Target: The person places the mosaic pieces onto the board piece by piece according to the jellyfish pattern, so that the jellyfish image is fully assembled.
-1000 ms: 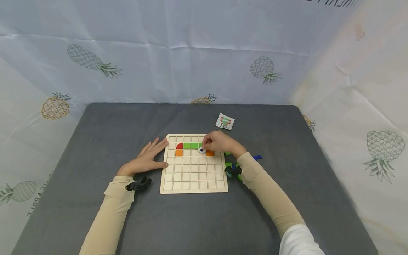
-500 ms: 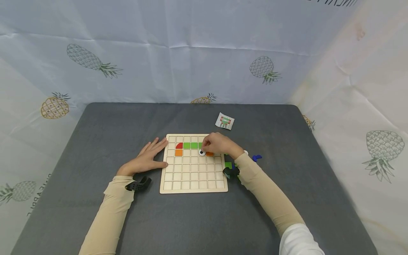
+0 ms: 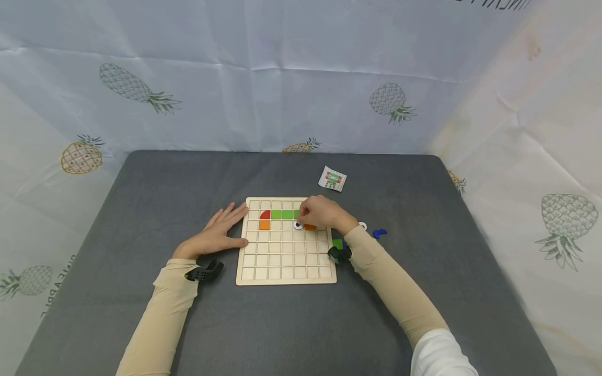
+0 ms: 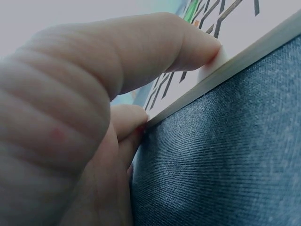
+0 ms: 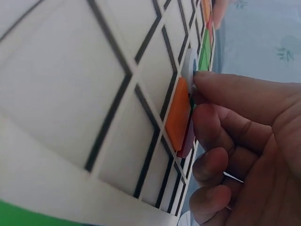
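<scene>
Pinching an eye disc (image 5: 188, 70) at one o'clock on the grid board (image 3: 281, 261), the right hand (image 3: 322, 210) curls; the spread left hand (image 3: 215, 234) touches ten o'clock.

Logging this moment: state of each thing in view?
Board, flat, partly filled
White disc, on the board, seating unclear
Green row, on the board
Orange pieces, on the board
Red pieces, on the board
Left hand, fingers spread, touching the board
Right hand, fingers curled, touching white disc
Card, printed side up
Loose blue piece, off the board

smooth wd. bd. (image 3: 286, 248), matt ribbed tbl. cloth (image 3: 282, 329)
</scene>
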`<state>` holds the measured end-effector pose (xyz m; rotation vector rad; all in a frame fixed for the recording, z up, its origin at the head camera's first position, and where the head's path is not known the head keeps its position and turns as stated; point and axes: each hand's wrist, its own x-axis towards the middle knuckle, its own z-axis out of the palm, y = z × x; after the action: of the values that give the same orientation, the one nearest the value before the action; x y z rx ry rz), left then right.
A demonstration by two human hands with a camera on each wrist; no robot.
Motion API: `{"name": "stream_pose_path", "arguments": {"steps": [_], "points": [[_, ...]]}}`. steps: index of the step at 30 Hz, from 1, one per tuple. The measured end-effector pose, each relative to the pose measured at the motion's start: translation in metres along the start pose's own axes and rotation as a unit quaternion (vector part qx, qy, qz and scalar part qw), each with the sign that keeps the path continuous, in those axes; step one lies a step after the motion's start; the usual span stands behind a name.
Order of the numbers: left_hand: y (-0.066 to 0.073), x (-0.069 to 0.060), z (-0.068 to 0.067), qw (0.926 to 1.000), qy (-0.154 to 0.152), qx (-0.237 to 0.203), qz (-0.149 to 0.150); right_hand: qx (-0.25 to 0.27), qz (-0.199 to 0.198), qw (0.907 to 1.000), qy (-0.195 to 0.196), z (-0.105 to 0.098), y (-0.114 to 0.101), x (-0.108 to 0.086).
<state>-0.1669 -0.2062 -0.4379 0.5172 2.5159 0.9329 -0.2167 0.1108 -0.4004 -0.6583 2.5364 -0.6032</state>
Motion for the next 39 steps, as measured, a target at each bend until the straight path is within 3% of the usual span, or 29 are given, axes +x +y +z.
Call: {"name": "stream_pose_path", "arguments": {"steps": [6,15,19,26,39], "points": [[-0.001,0.001,0.000,1.0000,0.001,0.001,0.002,0.016,-0.007,0.9998,0.009,-0.002,0.003,-0.002],[0.000,0.001,0.000,1.0000,-0.001,0.001,0.002,0.123,-0.032,0.9906,0.050,-0.033,0.014,-0.027],[-0.001,0.000,-0.001,1.0000,-0.001,0.002,0.000,0.111,-0.034,0.9920,0.051,-0.049,0.022,-0.043],[-0.002,0.000,0.000,1.0000,-0.001,0.002,-0.001,0.094,0.002,0.9939,0.058,-0.061,0.037,-0.070],[-0.003,-0.001,0.000,1.0000,-0.002,-0.004,-0.001,0.013,0.033,0.9965,0.076,-0.052,0.073,-0.098]]}}
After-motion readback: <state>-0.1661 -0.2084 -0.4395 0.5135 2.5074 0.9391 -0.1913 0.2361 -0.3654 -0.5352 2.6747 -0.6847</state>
